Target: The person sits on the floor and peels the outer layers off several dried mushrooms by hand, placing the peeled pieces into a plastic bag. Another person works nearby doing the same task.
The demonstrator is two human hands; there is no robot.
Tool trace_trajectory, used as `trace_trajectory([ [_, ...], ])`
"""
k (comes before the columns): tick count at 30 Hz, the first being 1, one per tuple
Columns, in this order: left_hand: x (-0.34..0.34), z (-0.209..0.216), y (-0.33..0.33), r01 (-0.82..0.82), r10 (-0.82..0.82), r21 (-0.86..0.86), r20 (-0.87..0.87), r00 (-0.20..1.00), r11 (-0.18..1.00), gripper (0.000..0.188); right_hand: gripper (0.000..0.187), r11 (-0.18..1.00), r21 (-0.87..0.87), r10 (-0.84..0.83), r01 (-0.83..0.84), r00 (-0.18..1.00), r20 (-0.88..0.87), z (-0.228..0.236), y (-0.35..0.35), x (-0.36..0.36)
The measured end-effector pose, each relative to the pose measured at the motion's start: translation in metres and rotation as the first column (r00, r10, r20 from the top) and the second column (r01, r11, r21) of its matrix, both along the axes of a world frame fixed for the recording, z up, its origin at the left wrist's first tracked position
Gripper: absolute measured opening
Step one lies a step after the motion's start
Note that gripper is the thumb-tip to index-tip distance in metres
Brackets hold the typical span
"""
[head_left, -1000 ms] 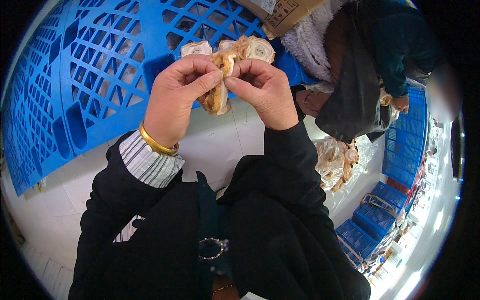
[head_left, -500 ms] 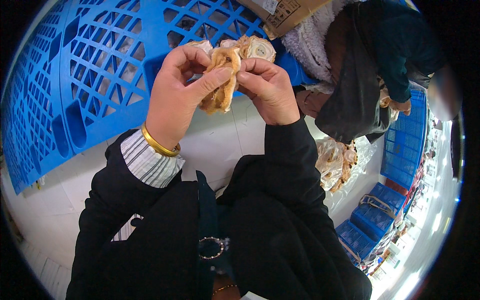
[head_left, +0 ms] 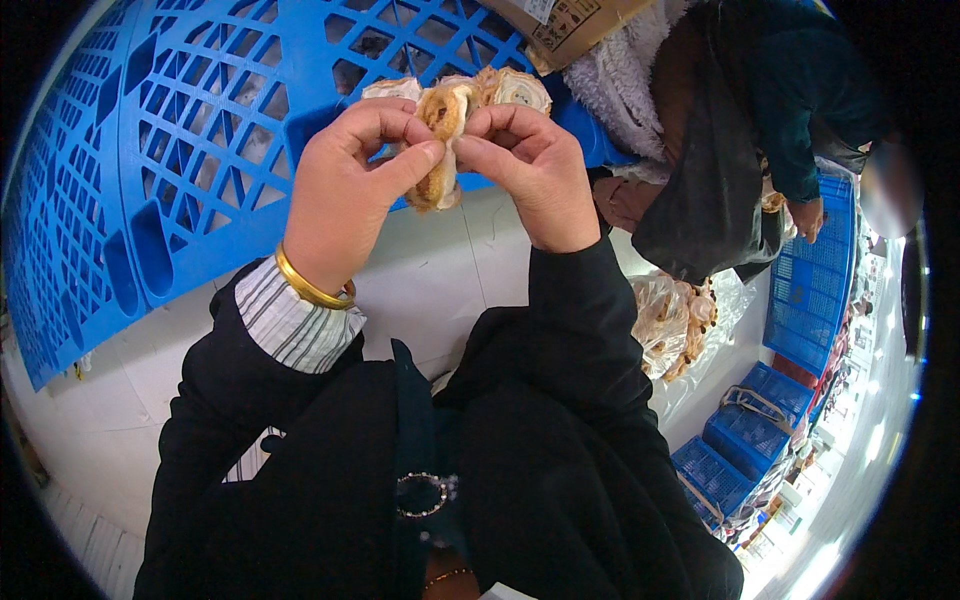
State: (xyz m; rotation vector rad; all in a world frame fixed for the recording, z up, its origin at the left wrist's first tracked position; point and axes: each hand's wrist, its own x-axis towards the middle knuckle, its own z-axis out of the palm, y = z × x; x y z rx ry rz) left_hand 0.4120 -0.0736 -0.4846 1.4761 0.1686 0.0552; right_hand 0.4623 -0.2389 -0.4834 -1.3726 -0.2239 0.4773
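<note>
Both my hands are raised over the near edge of a blue plastic pallet. Between them is a tan plush fabric piece [head_left: 436, 185] with a fuzzy outer side and a pale edge. My left hand [head_left: 350, 180], with a gold bangle at the wrist, pinches its left side between thumb and fingers. My right hand [head_left: 535, 175] pinches the pale edge on the other side. Just beyond lie more plush pieces [head_left: 518, 92], with whitish backing showing and tan fuzz at their rims. My fingers partly cover the held piece.
The blue pallet [head_left: 215, 95] spans the upper left. A cardboard box [head_left: 580, 30] and fluffy lilac fabric [head_left: 615, 95] sit beyond it. At right a co-worker's hand [head_left: 806, 218] is beside a blue crate [head_left: 812, 290]. A clear plastic bag [head_left: 660, 325] of tan pieces lies on the floor.
The held plush piece has turned and narrowed, with more of its pale edge showing. My right hand's grip has shifted slightly left. The co-worker's hand has moved a little.
</note>
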Motion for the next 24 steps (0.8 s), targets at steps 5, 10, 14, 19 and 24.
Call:
trace_trajectory([
  [5, 0.0006, 0.0, -0.0023, 0.023, -0.027, -0.061, -0.056, 0.998, 0.998, 0.01, 0.016, 0.992, -0.123, 0.024, -0.02, 0.999, 0.035, -0.0001, -0.0036, -0.0022],
  [10, -0.0006, -0.0034, -0.0002, -0.019, -0.026, -0.253, -0.174, 0.984, 0.967, 0.013, 0.016, 0.995, -0.083, 0.056, -0.056, 0.998, -0.007, -0.0013, -0.0055, -0.0004],
  [14, -0.0009, -0.0022, -0.0009, -0.012, -0.04, -0.32, -0.157, 0.987, 0.947, 0.013, 0.015, 0.998, -0.01, 0.068, -0.069, 0.997, -0.044, -0.0055, -0.0063, 0.0009],
  [19, 0.0004, 0.0016, 0.0008, -0.003, -0.059, -0.333, -0.176, 0.983, 0.943, 0.014, 0.02, 0.994, 0.065, 0.089, -0.083, 0.992, -0.093, -0.0055, -0.0068, 0.0021],
  [24, -0.0009, 0.002, -0.0037, -0.012, 0.01, 0.025, 0.089, 0.996, 1.0, 0.013, 0.026, 0.998, 0.006, 0.058, -0.058, 0.988, -0.145, -0.001, 0.001, 0.0005],
])
